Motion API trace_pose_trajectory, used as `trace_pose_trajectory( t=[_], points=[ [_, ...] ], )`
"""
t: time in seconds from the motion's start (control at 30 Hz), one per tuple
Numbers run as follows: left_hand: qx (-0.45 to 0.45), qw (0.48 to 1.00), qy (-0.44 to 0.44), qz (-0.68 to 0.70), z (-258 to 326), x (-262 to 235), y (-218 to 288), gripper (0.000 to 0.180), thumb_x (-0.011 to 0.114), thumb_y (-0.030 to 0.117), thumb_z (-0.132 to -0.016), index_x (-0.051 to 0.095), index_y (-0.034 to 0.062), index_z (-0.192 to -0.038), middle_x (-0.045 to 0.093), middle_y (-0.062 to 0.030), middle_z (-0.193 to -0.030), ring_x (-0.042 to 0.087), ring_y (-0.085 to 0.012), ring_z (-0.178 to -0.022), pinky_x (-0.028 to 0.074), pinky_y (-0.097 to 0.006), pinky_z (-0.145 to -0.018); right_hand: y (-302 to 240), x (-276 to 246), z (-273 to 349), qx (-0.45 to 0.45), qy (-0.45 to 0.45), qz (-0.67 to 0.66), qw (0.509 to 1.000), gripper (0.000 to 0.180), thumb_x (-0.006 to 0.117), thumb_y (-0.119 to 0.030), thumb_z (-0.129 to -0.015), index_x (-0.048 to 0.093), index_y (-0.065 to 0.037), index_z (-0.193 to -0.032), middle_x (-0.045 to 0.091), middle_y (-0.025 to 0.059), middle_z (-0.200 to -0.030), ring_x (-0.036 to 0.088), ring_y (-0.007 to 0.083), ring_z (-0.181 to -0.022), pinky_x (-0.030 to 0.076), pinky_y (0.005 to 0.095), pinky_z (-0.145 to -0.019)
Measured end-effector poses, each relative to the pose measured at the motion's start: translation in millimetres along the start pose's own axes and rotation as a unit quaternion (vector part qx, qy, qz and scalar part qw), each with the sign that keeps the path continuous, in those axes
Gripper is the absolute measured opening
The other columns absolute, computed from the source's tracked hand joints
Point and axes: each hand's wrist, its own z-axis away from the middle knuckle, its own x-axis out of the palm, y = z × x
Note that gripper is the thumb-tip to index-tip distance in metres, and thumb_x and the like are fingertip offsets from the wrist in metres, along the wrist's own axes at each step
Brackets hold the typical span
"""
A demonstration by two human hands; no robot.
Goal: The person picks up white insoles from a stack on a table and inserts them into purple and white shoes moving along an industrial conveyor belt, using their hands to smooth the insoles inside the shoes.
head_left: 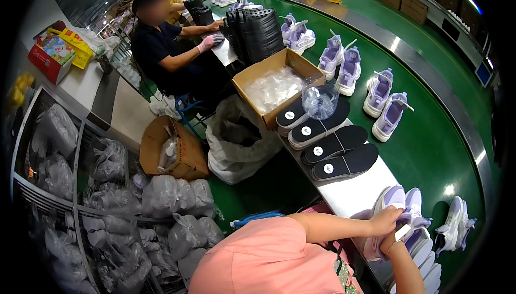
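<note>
At the lower right, my left hand [385,222] is closed over the collar of a white and lavender sneaker [391,196] at the bench edge. My right hand [391,242] meets it from below, its fingers mostly hidden by the shoe and the left hand. A small white piece [402,232] shows beside the right wrist; I cannot make out what it is. Against the first shoe stands a second lavender sneaker [413,199]. Pale grey sole-shaped pieces [430,269] lie in a row just beyond my right forearm.
Black insoles [344,162] in banded bundles, a clear plastic tub [320,98] and a carton of clear packets [271,87] line the metal bench [365,186]. Sneaker pairs [385,103] stand on the green conveyor [430,149]. A co-worker [166,52] sits beyond; bagged goods [110,202] fill the left rack.
</note>
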Motion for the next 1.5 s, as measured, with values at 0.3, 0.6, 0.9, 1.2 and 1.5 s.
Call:
trace_pose_trajectory(
  t=[0.3,0.6,0.9,1.2,1.5],
  points=[
    [-0.001,1.0,-0.002,-0.02,-1,9,-2,0.035,0.052,0.006,-0.074,0.045,-0.0049,-0.106,0.05,-0.0227,-0.094,0.048,-0.0378,-0.091,0.039,-0.041,-0.081,-22,-33,62,0.004,-0.059,-0.142,0.988,0.032,0.057,-0.025,-0.064,0.057,0.004,-0.078,0.059,0.0245,-0.077,0.057,0.0401,-0.075,0.045,0.0432,-0.07],
    [0.026,0.999,0.023,0.011,3,7,3,0.03,0.053,0.012,-0.077,0.045,-0.0035,-0.101,0.051,-0.0237,-0.092,0.048,-0.0389,-0.089,0.038,-0.042,-0.079,-20,-19,69,0.006,0.006,-0.181,0.983,0.032,0.06,-0.022,-0.062,0.055,0.005,-0.079,0.058,0.0252,-0.074,0.057,0.0401,-0.073,0.046,0.0429,-0.067],
    [-0.008,0.995,0.015,0.103,-1,-3,6,0.032,0.045,0.031,-0.086,0.049,-0.0007,-0.091,0.054,-0.0214,-0.084,0.051,-0.0368,-0.081,0.039,-0.04,-0.071,-36,-50,84,0.019,0.139,-0.149,0.979,0.025,0.058,-0.018,-0.069,0.054,0.003,-0.083,0.055,0.0235,-0.072,0.053,0.0395,-0.069,0.04,0.0442,-0.065],
    [-0.128,0.975,0.024,0.18,-22,8,-10,0.044,0.037,0.034,-0.09,0.055,-0.0055,-0.086,0.06,-0.0202,-0.077,0.058,-0.0282,-0.073,0.043,-0.036,-0.066,-9,-44,39,0.021,0.489,-0.003,0.872,0.023,0.055,-0.006,-0.073,0.058,-0.002,-0.095,0.052,0.0099,-0.077,0.049,0.0282,-0.069,0.039,0.0384,-0.062],
    [-0.057,0.975,0.044,0.209,-46,5,-44,0.023,0.036,0.01,-0.081,0.059,0.0035,-0.081,0.061,-0.0153,-0.078,0.059,-0.0239,-0.075,0.046,-0.035,-0.067,-7,-58,50,-0.01,0.292,-0.518,0.804,0.009,0.058,-0.009,-0.074,0.056,-0.001,-0.076,0.054,0.0084,-0.072,0.05,0.0202,-0.071,0.04,0.0292,-0.067]
  ],
)
